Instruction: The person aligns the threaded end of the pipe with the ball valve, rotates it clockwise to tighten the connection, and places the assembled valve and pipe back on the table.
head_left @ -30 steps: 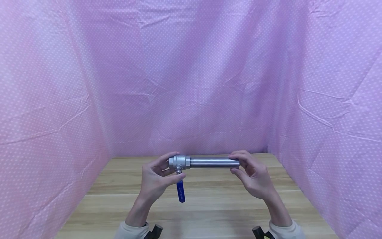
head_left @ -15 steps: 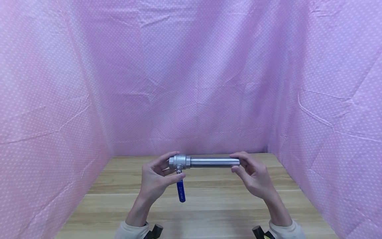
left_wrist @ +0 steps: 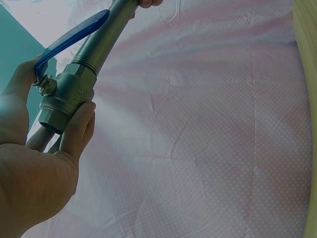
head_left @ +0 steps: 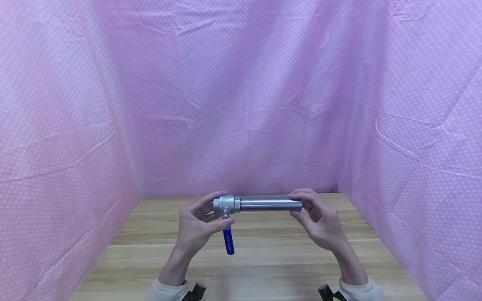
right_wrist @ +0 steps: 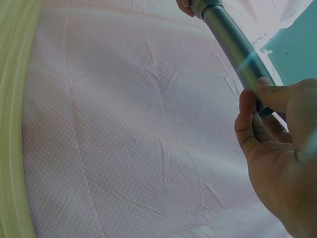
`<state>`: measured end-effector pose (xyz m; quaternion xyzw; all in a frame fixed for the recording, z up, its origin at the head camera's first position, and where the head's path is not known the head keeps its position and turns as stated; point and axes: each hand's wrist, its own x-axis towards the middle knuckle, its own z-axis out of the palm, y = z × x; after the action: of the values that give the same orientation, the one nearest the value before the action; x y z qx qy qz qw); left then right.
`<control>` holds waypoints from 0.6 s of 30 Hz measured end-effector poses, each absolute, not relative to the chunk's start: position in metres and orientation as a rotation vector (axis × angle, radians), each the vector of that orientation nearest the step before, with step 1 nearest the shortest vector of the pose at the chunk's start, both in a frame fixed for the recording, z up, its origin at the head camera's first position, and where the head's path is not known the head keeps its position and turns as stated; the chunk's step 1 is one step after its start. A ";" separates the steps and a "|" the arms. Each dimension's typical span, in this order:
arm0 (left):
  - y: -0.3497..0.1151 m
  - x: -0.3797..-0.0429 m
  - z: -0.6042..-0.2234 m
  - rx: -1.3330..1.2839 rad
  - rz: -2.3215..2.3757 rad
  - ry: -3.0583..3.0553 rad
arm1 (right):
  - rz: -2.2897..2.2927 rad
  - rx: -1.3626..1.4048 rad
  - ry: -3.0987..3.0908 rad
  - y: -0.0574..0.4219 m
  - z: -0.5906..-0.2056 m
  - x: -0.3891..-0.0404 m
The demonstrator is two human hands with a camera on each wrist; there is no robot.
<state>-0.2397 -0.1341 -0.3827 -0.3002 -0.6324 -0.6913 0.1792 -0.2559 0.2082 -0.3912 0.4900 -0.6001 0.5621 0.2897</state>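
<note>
A metal ball valve with a blue lever handle is held up over the table by my left hand. Its fingers curl behind the valve body, while the thumb lies across the base of the lever. From the valve's right side a steel pipe runs level, and some thread shows at the joint in the left wrist view. My right hand pinches the pipe's free end between thumb and fingers, clearly visible in the right wrist view around the pipe.
Beneath the hands lies a wooden tabletop. Pink dotted cloth hangs at the back and along both sides. Black wrist mounts show at the sleeves along the bottom edge.
The right thumb and fingers have shifted slightly on the pipe's end, spreading a little and then closing in again. The left hand and the valve stay in place.
</note>
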 end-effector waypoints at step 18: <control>-0.134 -0.240 -0.383 -0.849 -1.957 -1.790 | 1.476 1.317 -1.597 0.209 -0.392 -0.257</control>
<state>-0.2397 -0.1341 -0.3831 -0.3000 -0.6327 -0.6915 0.1775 -0.2566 0.2095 -0.3921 0.4948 -0.6002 0.5547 0.2952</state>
